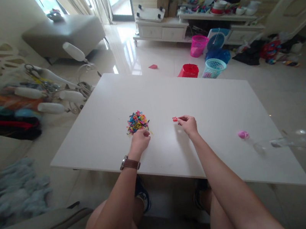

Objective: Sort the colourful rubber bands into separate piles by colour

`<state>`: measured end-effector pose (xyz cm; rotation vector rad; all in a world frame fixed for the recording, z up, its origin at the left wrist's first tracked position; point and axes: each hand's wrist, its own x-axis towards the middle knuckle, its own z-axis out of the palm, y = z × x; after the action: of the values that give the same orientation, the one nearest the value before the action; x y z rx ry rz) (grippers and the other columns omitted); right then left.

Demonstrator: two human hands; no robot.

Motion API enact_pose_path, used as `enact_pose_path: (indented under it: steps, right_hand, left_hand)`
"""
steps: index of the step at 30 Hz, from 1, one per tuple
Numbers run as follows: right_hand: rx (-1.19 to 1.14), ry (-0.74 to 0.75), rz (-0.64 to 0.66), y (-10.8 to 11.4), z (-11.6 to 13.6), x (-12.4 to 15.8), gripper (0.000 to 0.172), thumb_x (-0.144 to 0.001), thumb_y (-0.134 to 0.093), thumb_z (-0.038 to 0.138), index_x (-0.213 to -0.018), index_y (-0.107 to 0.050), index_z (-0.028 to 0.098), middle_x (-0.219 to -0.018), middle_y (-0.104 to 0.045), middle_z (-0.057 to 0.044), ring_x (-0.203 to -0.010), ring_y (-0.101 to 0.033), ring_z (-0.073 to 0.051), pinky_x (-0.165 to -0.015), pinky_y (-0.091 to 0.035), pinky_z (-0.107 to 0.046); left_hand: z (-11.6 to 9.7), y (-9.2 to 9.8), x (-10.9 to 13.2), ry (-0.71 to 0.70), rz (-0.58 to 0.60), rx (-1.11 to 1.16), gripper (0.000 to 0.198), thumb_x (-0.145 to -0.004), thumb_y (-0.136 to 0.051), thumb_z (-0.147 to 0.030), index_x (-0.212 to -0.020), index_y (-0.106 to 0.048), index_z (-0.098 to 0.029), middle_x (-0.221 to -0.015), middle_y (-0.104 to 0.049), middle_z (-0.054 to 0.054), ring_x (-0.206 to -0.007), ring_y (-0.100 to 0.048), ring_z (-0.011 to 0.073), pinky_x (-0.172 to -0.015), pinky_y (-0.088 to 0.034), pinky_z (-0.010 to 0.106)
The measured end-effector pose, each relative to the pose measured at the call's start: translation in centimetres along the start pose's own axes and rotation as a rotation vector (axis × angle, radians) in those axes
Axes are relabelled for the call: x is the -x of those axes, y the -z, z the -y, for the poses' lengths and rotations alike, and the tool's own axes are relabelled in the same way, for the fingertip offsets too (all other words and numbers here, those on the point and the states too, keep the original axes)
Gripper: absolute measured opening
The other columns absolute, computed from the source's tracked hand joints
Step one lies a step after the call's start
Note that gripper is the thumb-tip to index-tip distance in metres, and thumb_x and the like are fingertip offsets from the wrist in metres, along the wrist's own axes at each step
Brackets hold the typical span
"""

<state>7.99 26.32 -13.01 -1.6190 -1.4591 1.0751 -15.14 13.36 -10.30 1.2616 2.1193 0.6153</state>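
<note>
On the white table (pixel 155 94) lies a heap of small multicoloured bands (pixel 137 121) that look like elastic hair ties. My left hand (pixel 141 139), with a brown-strapped watch at the wrist, is at the near edge of this heap. Its fingers are curled together, and what they hold, if anything, is too small to make out. To the right, my right hand (pixel 188 123) pinches with thumb and fingertips at a small red band (pixel 174 119). Whether more red bands lie under the fingertips is hard to tell.
A pink-purple bundle (pixel 243 135) and a clear glass-like object (pixel 279 143) are at the table's right side. Beyond the far edge stand a red bin (pixel 189 71) and a light-blue basket (pixel 214 67). A lamp with white shades (pixel 71 95) is at the left.
</note>
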Motion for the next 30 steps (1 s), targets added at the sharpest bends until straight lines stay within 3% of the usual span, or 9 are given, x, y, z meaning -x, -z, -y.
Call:
enact_pose_path:
  steps: [3, 7, 12, 18, 21, 24, 30]
  right_hand:
    - [0.036, 0.004, -0.049, -0.5, 0.1, -0.3, 0.03, -0.08, -0.069, 0.035, -0.101, -0.077, 0.016, -0.078, -0.077, -0.006, -0.07, -0.073, -0.018, -0.069, -0.054, -0.027]
    - [0.1, 0.024, -0.019, 0.1, 0.7, 0.0, 0.043, -0.079, -0.068, 0.037, -0.115, -0.072, 0.015, -0.08, -0.075, -0.004, -0.071, -0.072, -0.018, -0.071, -0.054, -0.029]
    - [0.103, 0.08, 0.002, 1.6, 2.2, 1.3, 0.033, -0.079, -0.064, 0.037, -0.104, -0.072, 0.018, -0.08, -0.073, -0.004, -0.073, -0.072, -0.02, -0.069, -0.053, -0.03]
    - [0.18, 0.139, 0.142, 2.5, 2.7, 3.2, 0.023, -0.081, -0.062, 0.037, -0.092, -0.071, 0.019, -0.081, -0.073, -0.004, -0.074, -0.07, -0.019, -0.07, -0.053, -0.03]
    - [0.235, 0.171, 0.177, 2.7, 2.9, 3.9, 0.02, -0.082, -0.06, 0.033, -0.091, -0.071, 0.02, -0.081, -0.073, -0.003, -0.074, -0.069, -0.019, -0.072, -0.053, -0.031]
    - [0.283, 0.19, 0.201, 3.0, 3.2, 4.4, 0.017, -0.082, -0.059, 0.031, -0.088, -0.071, 0.021, -0.08, -0.074, -0.003, -0.073, -0.068, -0.019, -0.072, -0.052, -0.031]
    - [0.315, 0.197, 0.235, 3.7, 3.9, 4.9, 0.013, -0.082, -0.06, 0.03, -0.083, -0.071, 0.023, -0.079, -0.075, -0.002, -0.07, -0.067, -0.018, -0.074, -0.051, -0.031]
  left_hand:
    - [0.8, 0.6, -0.2, 0.021, -0.019, 0.017, 0.018, -0.078, -0.066, -0.011, -0.088, -0.079, -0.017, -0.093, -0.08, 0.008, -0.088, -0.073, 0.0196, -0.083, -0.054, 0.027]
    - [1.9, 2.0, -0.2, 0.039, -0.031, -0.006, 0.02, -0.075, -0.065, -0.011, -0.085, -0.079, -0.02, -0.093, -0.081, 0.008, -0.091, -0.074, 0.0228, -0.08, -0.053, 0.028]
    - [3.0, 2.6, -0.2, 0.058, -0.096, -0.033, 0.025, -0.072, -0.064, -0.008, -0.085, -0.08, -0.022, -0.093, -0.081, 0.009, -0.092, -0.074, 0.0257, -0.082, -0.053, 0.031]
    - [3.2, 0.4, -0.6, -0.035, -0.062, -0.021, 0.018, -0.08, -0.064, -0.011, -0.081, -0.08, -0.019, -0.086, -0.079, 0.01, -0.083, -0.072, 0.0235, -0.081, -0.053, 0.031]
    - [3.3, -0.3, -0.9, -0.078, -0.067, -0.108, 0.019, -0.083, -0.062, -0.012, -0.086, -0.08, -0.019, -0.094, -0.078, 0.011, -0.089, -0.072, 0.0238, -0.084, -0.053, 0.031]
    - [3.4, -0.3, -1.0, -0.094, -0.113, -0.211, 0.021, -0.082, -0.062, -0.011, -0.093, -0.079, -0.018, -0.105, -0.076, 0.012, -0.098, -0.07, 0.0244, -0.088, -0.052, 0.032]
    - [3.0, 0.1, -0.5, -0.053, -0.129, -0.287, 0.01, -0.086, -0.067, -0.022, -0.091, -0.076, -0.021, -0.105, -0.073, 0.011, -0.096, -0.068, 0.0252, -0.085, -0.052, 0.033]
